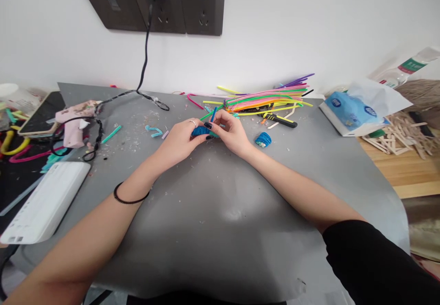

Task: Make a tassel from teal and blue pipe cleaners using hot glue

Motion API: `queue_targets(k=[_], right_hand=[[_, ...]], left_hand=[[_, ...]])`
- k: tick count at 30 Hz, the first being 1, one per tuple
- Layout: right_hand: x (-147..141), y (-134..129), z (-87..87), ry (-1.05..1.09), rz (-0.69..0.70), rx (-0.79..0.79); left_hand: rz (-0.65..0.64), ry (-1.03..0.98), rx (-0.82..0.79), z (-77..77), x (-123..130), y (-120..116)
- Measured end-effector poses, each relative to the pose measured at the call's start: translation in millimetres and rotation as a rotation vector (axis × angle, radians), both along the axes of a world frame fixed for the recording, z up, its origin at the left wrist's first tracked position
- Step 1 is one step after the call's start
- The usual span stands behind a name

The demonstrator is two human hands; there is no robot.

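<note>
Near the middle of the grey mat (220, 213), both hands meet around a small blue fuzzy piece (200, 131). My left hand (179, 144) is closed on its left side, with the thumb below and the fingers above. My right hand (231, 133) pinches at its right end, where a short blue stem sticks up between the fingers. The hands partly hide the piece. A similar blue wound piece (263, 139) lies to the right of my right hand. Behind the hands rests a bundle of coloured pipe cleaners (268, 98).
A black and yellow cutter (282, 120) lies behind the blue wound piece. At the right are a tissue pack (354, 112) and wooden sticks (395, 138). Leftward are a pink glue gun (74, 124), its black cable and a white power strip (48, 202). Pipe cleaner scraps dot the mat.
</note>
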State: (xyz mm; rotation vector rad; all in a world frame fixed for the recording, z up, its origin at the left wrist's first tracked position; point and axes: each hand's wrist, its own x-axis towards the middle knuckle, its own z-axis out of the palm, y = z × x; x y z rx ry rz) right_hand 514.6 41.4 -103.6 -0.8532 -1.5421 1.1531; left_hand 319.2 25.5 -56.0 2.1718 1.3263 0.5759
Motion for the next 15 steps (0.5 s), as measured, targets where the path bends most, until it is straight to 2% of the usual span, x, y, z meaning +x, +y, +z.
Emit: queue_targets(k=[10, 15], right_hand=[[0.4, 1.4, -1.1, -0.062, 0.009, 0.018], [0.5, 2.0, -3.0, -0.092, 0.007, 0.010]], left_hand=[[0.009, 0.004, -0.006, 1.2, 2.9, -2.4], [0.017, 0.028, 0.045, -4.5, 2.5, -0.5]])
